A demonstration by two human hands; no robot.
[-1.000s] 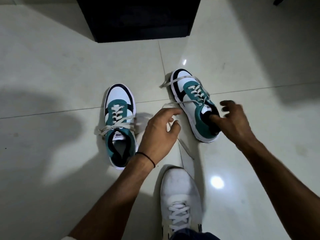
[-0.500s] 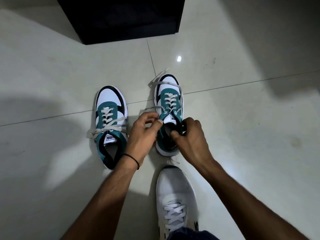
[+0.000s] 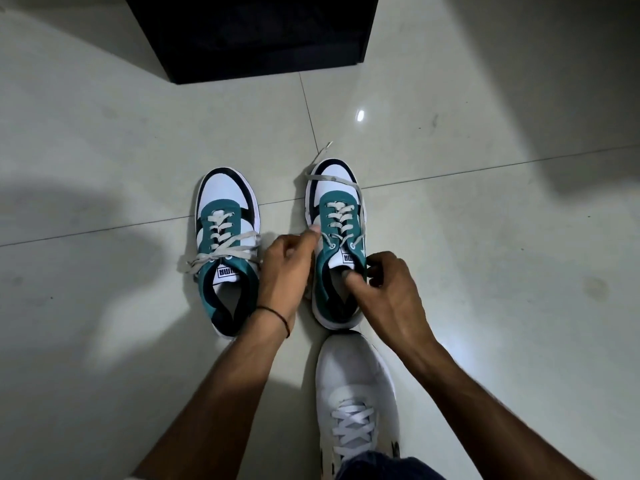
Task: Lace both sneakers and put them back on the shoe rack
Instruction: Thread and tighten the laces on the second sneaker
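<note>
On my left, the first teal-and-white sneaker (image 3: 227,251) sits flat on the pale tiled floor (image 3: 104,150), toe pointing away from me. Its lace (image 3: 221,252) is threaded up the eyelets, with the loose ends lying across the tongue and spilling off its left side.

My left hand (image 3: 285,271), with a thin black band (image 3: 277,315) at the wrist, is curled between the two sneakers. The thumb and forefinger are pinched together at the left edge of the second sneaker (image 3: 337,244), right by its eyelets; I cannot tell whether a lace end is caught between them.

My right hand (image 3: 388,292) rests on that sneaker's collar, thumb pushed down inside the opening under the tongue, fingers curled over the right side, gripping the shoe. Its lace (image 3: 341,216) crosses the eyelets, and one loose end loops over the toe onto the floor.

Just behind its heel is my own white shoe (image 3: 355,386). The black shoe rack (image 3: 252,32) stands beyond both sneakers, well apart from them.
</note>
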